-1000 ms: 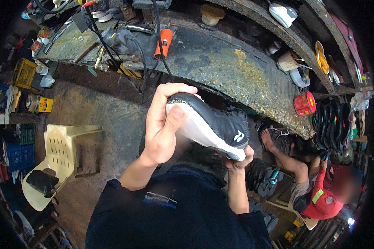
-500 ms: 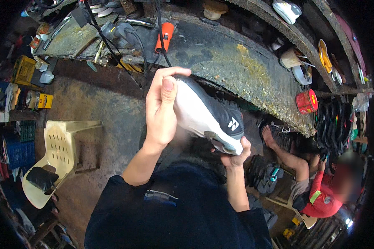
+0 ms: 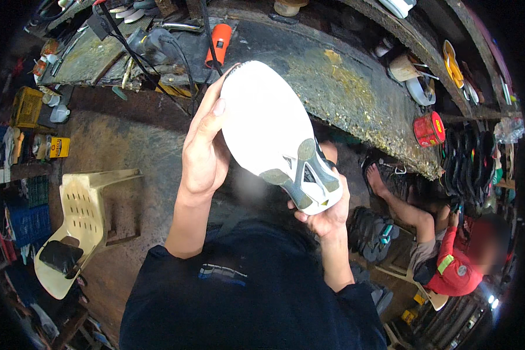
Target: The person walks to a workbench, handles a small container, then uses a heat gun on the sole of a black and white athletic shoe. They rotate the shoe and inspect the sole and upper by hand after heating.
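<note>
A shoe [image 3: 268, 114] is held up in front of me, its sole facing me. The forefoot of the sole is plain white; the heel end has grey-green pads and a dark shank. My left hand [image 3: 204, 151] grips the toe end, thumb along the edge of the sole and fingers behind the upper. Around the heel end, my right hand [image 3: 329, 213] is closed, with some fingers hidden behind the shoe. The upper is mostly turned away from view.
A worn workbench [image 3: 356, 87] runs across beyond my hands, with an orange cylinder [image 3: 219, 45] and hanging black cables. A red can [image 3: 429, 129] stands at its right end. A cream plastic chair [image 3: 81, 216] is to the left. At right sits a person in red [image 3: 458, 262].
Both hands have turned the shoe so that its sole now faces me instead of its black side. The toe end has moved up and slightly left.
</note>
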The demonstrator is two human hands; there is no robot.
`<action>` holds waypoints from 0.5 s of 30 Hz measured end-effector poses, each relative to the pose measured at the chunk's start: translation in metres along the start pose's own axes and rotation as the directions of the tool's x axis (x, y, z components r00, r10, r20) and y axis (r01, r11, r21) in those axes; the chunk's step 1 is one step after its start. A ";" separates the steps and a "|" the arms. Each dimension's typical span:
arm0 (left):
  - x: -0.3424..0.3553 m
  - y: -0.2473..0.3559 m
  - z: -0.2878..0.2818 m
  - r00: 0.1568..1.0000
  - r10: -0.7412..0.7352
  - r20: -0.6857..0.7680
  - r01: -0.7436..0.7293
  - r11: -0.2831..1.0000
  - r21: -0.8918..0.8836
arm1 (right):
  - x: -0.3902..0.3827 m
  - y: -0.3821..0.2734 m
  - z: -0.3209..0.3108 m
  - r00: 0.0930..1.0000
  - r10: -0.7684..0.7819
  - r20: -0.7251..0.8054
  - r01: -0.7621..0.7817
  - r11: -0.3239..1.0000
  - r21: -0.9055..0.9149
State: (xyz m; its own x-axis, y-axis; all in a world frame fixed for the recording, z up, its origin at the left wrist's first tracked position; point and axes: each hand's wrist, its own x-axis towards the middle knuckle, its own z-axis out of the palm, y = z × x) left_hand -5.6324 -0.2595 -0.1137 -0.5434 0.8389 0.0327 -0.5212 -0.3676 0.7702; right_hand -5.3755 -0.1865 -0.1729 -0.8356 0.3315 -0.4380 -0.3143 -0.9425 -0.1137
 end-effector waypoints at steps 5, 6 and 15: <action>-0.005 -0.013 -0.006 0.998 -0.061 0.031 0.058 0.996 0.074 | -0.001 0.007 0.017 0.999 -0.033 -0.015 0.034 0.999 0.040; -0.004 -0.016 -0.009 0.996 -0.076 0.046 0.073 0.996 0.060 | -0.001 0.007 0.021 1.000 -0.030 0.002 0.030 0.998 0.048; 0.006 -0.038 -0.016 0.977 -0.159 -0.142 0.166 0.985 0.045 | -0.010 0.013 0.040 0.983 -0.023 0.182 0.027 0.999 -0.017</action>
State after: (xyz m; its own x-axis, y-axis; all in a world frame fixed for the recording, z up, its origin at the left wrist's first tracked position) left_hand -5.6262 -0.2473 -0.1525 -0.5417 0.8209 -0.1806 -0.5742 -0.2045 0.7927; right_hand -5.3891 -0.2000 -0.1339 -0.8960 0.3557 -0.2659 -0.3289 -0.9338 -0.1408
